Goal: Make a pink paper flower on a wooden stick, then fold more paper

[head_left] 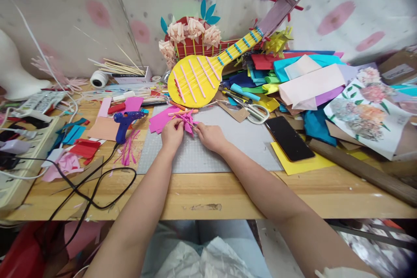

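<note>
Glue gun [125,124], blue, sits to the left on the wooden table [208,191], its black cord [128,186] looping toward the front edge; just right of it, pink paper sheets [159,119] lie at the back left corner of the grey mat [208,156]; next comes the left hand [172,134], thumb and fingers pinching the left side of a pink paper flower [188,122]; that flower is right between the two hands, over the mat, just in front of the round end of a yellow paper lute [195,80]; the right hand [211,137] meets it from the other side, fingers curled, tips at its edge; farther right, a black phone [289,138] rests partly on yellow paper [302,165].

From where I stand, the power strip [34,160] at far left runs out of sight; the flower is partly covered by fingertips, and its petals blur together; whether the right hand grips it or only touches it, I can't tell; the wooden stick [361,171] at far right is cut off too.
</note>
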Available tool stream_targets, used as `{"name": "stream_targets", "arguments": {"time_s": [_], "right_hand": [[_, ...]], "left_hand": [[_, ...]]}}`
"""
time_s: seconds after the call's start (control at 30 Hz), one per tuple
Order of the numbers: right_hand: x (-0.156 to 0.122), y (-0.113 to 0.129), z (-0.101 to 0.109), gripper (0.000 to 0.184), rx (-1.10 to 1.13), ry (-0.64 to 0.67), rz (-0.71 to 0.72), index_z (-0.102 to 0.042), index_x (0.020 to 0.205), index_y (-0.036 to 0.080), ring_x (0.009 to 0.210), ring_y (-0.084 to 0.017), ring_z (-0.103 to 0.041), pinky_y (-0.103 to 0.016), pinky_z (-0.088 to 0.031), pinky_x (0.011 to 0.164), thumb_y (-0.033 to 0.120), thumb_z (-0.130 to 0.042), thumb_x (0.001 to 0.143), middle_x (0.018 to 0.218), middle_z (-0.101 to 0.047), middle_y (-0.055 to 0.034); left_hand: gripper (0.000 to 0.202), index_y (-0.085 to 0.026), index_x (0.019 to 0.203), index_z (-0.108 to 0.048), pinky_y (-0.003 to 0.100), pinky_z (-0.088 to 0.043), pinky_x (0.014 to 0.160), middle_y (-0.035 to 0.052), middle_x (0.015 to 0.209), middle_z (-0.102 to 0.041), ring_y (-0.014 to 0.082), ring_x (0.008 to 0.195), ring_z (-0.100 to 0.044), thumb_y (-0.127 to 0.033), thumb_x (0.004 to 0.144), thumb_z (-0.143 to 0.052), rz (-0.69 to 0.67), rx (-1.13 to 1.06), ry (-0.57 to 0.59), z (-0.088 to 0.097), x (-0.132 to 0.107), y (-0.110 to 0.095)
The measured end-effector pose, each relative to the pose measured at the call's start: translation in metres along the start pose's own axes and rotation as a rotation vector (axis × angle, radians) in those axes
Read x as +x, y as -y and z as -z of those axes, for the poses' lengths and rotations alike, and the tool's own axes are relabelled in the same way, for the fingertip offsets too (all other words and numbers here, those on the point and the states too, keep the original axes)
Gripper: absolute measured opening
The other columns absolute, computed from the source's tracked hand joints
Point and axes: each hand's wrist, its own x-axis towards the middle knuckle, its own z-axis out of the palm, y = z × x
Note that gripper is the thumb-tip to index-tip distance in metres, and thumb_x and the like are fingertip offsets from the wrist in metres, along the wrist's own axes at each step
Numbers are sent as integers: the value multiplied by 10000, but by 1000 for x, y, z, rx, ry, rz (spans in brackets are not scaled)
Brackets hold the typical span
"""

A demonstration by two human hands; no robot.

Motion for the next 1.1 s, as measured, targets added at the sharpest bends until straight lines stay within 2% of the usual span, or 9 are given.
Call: {"name": "stream_targets", "arguments": {"time_s": [0.23,0.4,0.57,0.9,1.1], "right_hand": [[-2,4,1,389,24,-11,-31,-471,1094,214,821,-188,-619,-254,-348,629,403,-166,944,949,-668,-62],[-5,15,-2,378,53,-41,-87,-473,1090,216,856,-174,-607,-246,-349,636,363,-155,950,1033,-642,-67],[-5,18,-5,364,57,-57,-79,-472,1070,218,831,-174,-607,-249,-354,623,343,-152,950,997,-648,-57],[-5,20,-5,354,45,-22,-75,-460,1106,210,829,-176,-608,-253,-376,650,305,-159,947,988,-646,-75],[-5,22,-5,355,21,-32,-64,-456,1125,216,823,-176,-603,-259,-380,657,301,-163,943,1003,-637,-73]], "left_hand": [[222,-194,838,-665,273,-424,710,39,825,-674,162,757,-593,-317,788,-487,-48,42,-61,0,-2,-4],[186,-183,818,-646,274,-442,734,42,850,-655,153,770,-586,-312,766,-523,-44,-68,-115,-3,1,1],[159,-184,835,-615,273,-463,720,29,826,-650,142,752,-598,-302,751,-550,5,-196,-162,-8,1,6],[120,-157,757,-628,310,-493,746,42,775,-661,153,734,-617,-230,662,-619,91,-436,-104,-16,6,11],[178,-145,709,-586,284,-509,637,24,708,-628,126,642,-592,-279,615,-657,197,-644,-74,-13,5,3]]}}
